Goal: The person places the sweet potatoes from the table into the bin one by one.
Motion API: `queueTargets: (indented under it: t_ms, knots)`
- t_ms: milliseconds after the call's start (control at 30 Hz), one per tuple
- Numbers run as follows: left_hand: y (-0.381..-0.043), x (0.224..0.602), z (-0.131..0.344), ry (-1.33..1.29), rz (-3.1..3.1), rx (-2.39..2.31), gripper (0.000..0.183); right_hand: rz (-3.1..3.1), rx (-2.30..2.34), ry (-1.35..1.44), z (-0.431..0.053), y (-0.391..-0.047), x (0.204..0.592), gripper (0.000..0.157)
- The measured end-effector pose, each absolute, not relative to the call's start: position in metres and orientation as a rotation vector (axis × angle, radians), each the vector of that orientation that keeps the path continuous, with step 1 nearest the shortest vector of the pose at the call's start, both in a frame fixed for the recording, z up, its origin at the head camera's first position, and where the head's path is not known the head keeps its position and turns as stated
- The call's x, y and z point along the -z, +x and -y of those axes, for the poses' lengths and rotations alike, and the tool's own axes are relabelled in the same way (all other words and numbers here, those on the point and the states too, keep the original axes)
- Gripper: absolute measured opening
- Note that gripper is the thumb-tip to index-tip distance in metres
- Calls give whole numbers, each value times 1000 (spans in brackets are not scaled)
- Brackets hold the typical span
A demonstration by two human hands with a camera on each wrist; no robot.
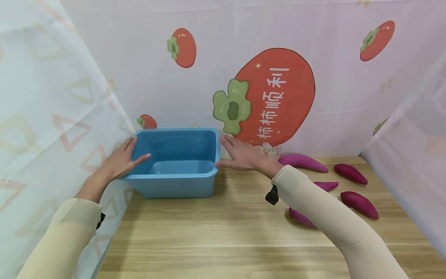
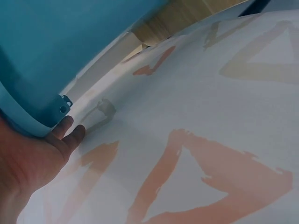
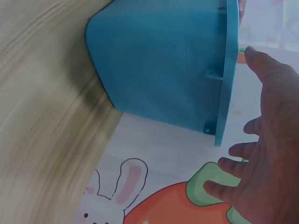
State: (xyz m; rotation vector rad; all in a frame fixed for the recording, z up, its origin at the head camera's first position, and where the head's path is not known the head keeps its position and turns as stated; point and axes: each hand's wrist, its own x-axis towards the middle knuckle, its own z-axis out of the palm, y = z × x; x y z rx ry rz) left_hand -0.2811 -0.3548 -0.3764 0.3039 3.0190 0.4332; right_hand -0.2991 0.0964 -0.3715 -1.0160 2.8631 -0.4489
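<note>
A blue plastic bin (image 1: pixel 174 188) stands upright at the back left of the wooden table, and its inside shows bare. My left hand (image 1: pixel 120 159) rests at the bin's left rim, fingers extended along the outside and thumb reaching over the opening. In the left wrist view the palm of that hand (image 2: pixel 37 158) lies against the rim. Beside the right rim is my right hand (image 1: pixel 242 155), fingers straight and spread. From the right wrist view, a small gap separates this hand (image 3: pixel 266 140) from the bin's side (image 3: pixel 159 60); it holds nothing.
Several long purple vegetables, kind unclear, lie at the right of the table (image 1: pixel 209 240), among them a lighter one (image 1: pixel 304 162) and a dark magenta one (image 1: pixel 359 204). My right sleeve (image 1: pixel 324 209) partly covers some. Printed cloth walls (image 1: pixel 139 69) stand at the back and both sides.
</note>
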Motion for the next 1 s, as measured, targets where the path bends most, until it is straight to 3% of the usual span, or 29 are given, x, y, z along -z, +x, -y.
queueTargets:
  t_ms: [1000]
  knots:
    - [-281,385,357,281,-3008,-505,103,-2769,672,-920,-65,-293,402,99]
